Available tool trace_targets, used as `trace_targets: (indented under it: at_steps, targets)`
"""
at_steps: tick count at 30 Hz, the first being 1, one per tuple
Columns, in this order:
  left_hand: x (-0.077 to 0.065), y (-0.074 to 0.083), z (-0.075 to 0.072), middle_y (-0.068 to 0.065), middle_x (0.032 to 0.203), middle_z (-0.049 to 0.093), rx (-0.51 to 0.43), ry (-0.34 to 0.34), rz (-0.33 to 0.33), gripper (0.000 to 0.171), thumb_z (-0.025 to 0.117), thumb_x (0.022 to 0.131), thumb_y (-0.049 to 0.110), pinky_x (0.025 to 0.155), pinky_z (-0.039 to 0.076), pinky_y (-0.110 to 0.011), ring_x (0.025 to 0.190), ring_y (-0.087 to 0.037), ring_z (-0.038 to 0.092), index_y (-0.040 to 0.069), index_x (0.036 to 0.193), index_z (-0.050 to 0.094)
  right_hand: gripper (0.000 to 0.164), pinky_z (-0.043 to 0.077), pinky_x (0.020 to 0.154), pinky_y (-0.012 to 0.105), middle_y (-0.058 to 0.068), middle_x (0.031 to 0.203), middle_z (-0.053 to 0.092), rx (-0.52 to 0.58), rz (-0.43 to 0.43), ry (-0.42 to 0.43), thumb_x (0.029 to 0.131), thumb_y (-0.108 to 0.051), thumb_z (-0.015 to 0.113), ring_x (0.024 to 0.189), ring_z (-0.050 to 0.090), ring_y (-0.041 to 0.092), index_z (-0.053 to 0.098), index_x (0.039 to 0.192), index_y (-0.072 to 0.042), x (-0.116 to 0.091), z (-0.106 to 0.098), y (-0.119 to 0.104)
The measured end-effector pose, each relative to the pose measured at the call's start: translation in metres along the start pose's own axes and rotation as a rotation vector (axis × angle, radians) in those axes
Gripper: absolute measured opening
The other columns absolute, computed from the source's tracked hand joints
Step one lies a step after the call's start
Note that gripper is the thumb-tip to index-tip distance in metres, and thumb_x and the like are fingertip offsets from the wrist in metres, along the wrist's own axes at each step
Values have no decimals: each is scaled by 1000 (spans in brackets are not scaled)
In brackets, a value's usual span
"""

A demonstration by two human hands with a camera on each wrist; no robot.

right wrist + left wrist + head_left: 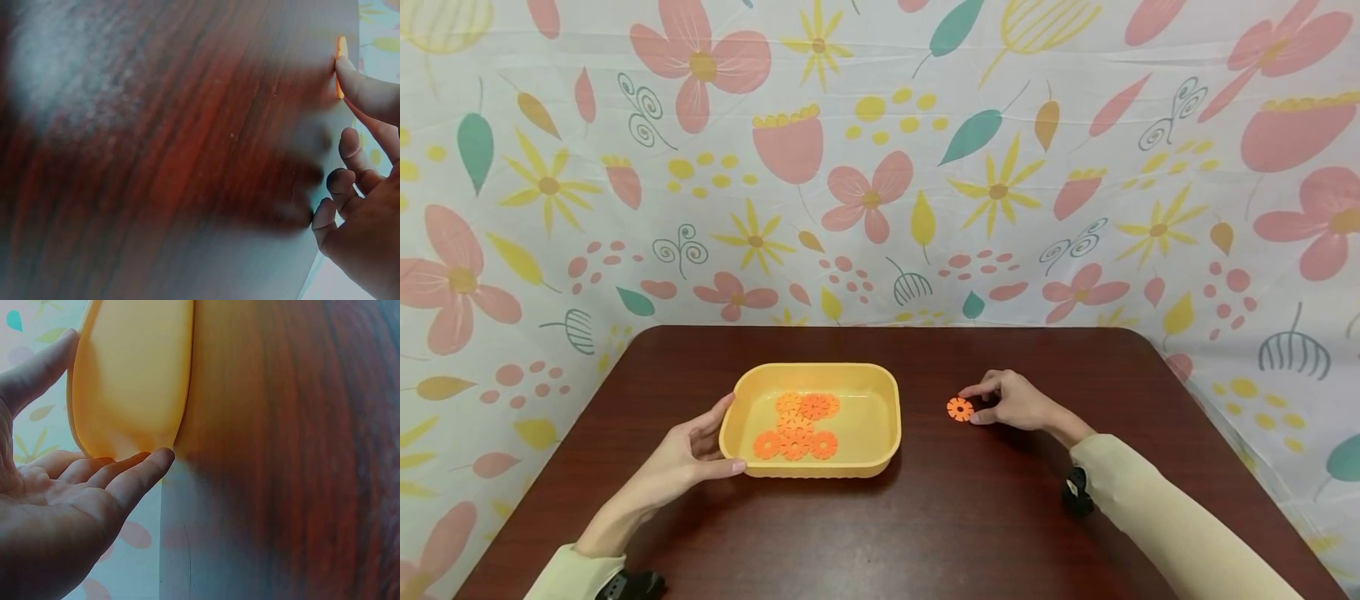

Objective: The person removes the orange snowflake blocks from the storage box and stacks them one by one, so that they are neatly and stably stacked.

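Note:
A yellow plastic tray [861,425] stands on the dark wooden table, left of the middle. Inside it lie several orange notched discs [795,444], flower-shaped pieces with a central hole, some overlapping. My left hand [688,457] holds the tray by its left end, thumb at the front corner and fingers along the side; the left wrist view shows this hand [75,494] against the tray's end [134,381]. To the right of the tray, my right hand [1018,402] pinches a single orange notched disc [960,408] between thumb and index finger. In the right wrist view the disc [341,47] appears edge-on.
The dark red-brown table [970,517] has rounded far corners. Behind it hangs a white cloth [880,283] printed with flowers and leaves. Black bands [1077,492] sit at both wrists, by the light sleeves.

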State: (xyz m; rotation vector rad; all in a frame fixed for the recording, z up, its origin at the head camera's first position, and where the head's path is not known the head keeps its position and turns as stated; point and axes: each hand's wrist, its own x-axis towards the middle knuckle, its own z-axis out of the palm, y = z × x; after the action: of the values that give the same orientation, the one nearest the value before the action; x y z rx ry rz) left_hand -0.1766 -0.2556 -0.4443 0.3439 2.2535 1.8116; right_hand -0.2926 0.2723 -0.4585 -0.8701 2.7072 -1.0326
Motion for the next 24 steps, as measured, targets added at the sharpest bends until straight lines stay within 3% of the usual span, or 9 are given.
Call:
trace_targets:
  at_steps: [24]
  targets:
    - [-1,1,1,-17,172,22,0,2,2,102,85,89,6,99,53,-30,149,-41,36,5,168,21,34,44,70,33,5,89,64,-52,55,39,83,-13,92,82,53,25,82,114,-5,-4,1,-10]
